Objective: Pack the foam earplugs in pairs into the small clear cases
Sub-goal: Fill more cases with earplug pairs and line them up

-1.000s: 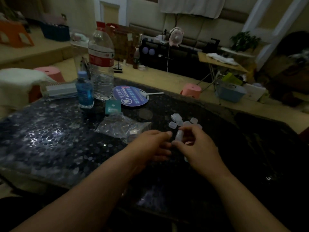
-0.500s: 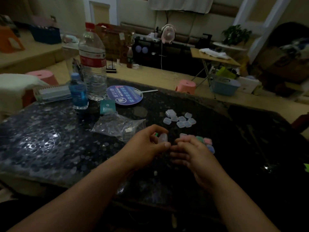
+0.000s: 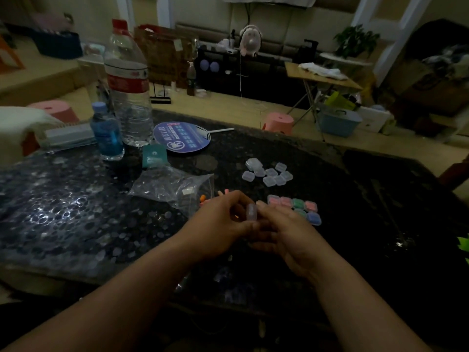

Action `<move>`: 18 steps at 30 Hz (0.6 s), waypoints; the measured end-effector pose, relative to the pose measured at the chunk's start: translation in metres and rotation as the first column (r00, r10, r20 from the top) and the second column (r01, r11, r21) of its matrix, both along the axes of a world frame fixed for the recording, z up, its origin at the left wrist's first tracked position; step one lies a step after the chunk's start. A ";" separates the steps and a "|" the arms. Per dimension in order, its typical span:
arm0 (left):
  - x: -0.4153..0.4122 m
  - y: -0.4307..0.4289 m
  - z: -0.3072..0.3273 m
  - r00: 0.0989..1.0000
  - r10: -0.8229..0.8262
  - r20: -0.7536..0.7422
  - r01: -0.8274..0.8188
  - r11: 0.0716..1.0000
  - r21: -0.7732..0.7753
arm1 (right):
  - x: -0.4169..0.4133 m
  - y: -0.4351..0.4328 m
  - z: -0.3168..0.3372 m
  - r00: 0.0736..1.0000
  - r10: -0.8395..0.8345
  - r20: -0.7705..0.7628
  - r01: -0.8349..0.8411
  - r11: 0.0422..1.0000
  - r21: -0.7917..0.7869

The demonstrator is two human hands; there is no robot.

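Head cam, pretty dim light: both hands meet low over the dark bench (image 3: 76,199). The left hand (image 3: 220,222) and right hand (image 3: 286,232) each have a narrow grip, fingertips pinching one small clear case (image 3: 251,212) held upright between them. Can't tell what's inside it. Just behind the right hand sit the filled cases (image 3: 294,205), showing pink, green and blue. Farther back is a cluster of empty-looking cases (image 3: 269,172). A few loose earplugs (image 3: 203,199) lie beside the plastic bag (image 3: 172,186).

empty clear cases (image 3: 269,181): 8 | filled cases (image 3: 286,200): 6 | held case (image 3: 252,212): 1 | bottles (image 3: 128,102): 2 | fan (image 3: 181,138): 1
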State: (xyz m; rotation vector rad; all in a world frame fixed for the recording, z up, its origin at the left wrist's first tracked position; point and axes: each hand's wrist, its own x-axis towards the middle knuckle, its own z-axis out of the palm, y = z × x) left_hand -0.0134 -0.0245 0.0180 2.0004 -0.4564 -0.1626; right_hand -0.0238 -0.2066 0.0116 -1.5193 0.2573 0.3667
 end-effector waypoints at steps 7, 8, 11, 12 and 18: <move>0.000 0.000 -0.003 0.998 -0.041 -0.051 0.044 0.998 0.055 | -0.002 -0.001 -0.001 0.999 -0.010 0.041 0.012 0.999 -0.040; 0.001 0.000 -0.003 0.995 -0.043 -0.089 0.046 0.998 0.030 | -0.002 -0.002 -0.001 0.999 -0.011 0.044 0.013 0.999 -0.042; 0.001 0.001 -0.001 0.970 -0.053 -0.239 0.031 0.995 -0.092 | -0.002 -0.001 -0.002 0.999 -0.010 0.051 0.011 0.999 -0.032; 0.001 0.000 -0.001 0.956 -0.061 -0.288 0.024 0.991 -0.131 | -0.002 0.000 -0.002 0.999 -0.007 0.048 0.008 1.000 -0.029; 0.001 0.000 -0.003 0.880 -0.095 -0.465 -0.007 0.977 -0.213 | -0.004 0.004 0.000 0.999 0.033 0.008 -0.032 0.999 -0.023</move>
